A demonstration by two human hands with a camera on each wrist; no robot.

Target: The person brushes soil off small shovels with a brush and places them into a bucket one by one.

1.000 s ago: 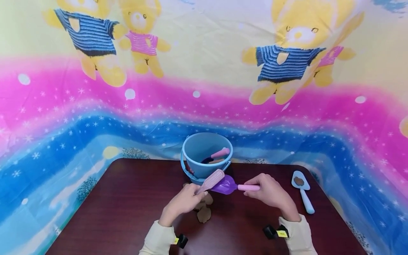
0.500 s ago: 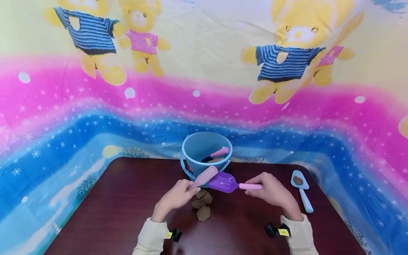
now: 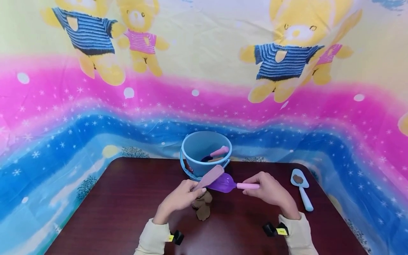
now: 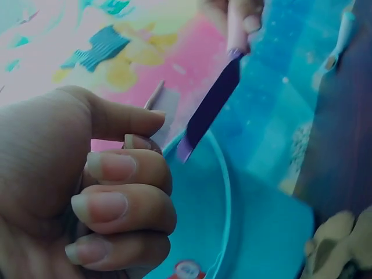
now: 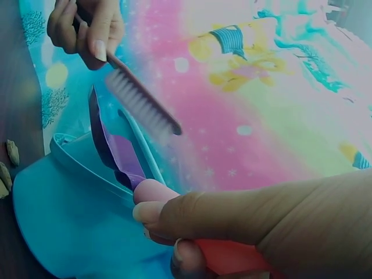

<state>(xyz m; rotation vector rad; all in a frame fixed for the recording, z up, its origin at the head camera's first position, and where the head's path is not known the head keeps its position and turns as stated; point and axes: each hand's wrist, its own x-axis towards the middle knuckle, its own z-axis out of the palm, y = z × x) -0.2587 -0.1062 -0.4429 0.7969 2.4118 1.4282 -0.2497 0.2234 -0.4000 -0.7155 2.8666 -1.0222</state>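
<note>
My left hand (image 3: pixel 180 196) grips the handle of a pink brush (image 3: pixel 211 176) with pale bristles (image 5: pixel 136 104), which point toward a shovel in the right wrist view. That toy shovel (image 3: pixel 224 183) has a purple blade and a pink handle. My right hand (image 3: pixel 267 190) pinches its handle between thumb and fingers. In the head view the brush head overlaps the blade's left part; whether the bristles touch it I cannot tell. Both tools are held just in front of a blue bucket (image 3: pixel 199 170). Brown lumps (image 3: pixel 203 211) lie on the table below, partly hidden by my left hand.
Inside the bucket a pink-handled tool (image 3: pixel 220 151) leans against the wall. A light blue trowel (image 3: pixel 306 200) lies at the table's right side, with a brown lump (image 3: pixel 298 179) on its blade. A printed cloth (image 3: pixel 197 106) hangs behind the dark table (image 3: pixel 127 198).
The left hand drew the brush a little left across the shovel, then brought it back right, turning it slightly. The shovel shifted slightly right and back left. The bucket and trowel stay in place.
</note>
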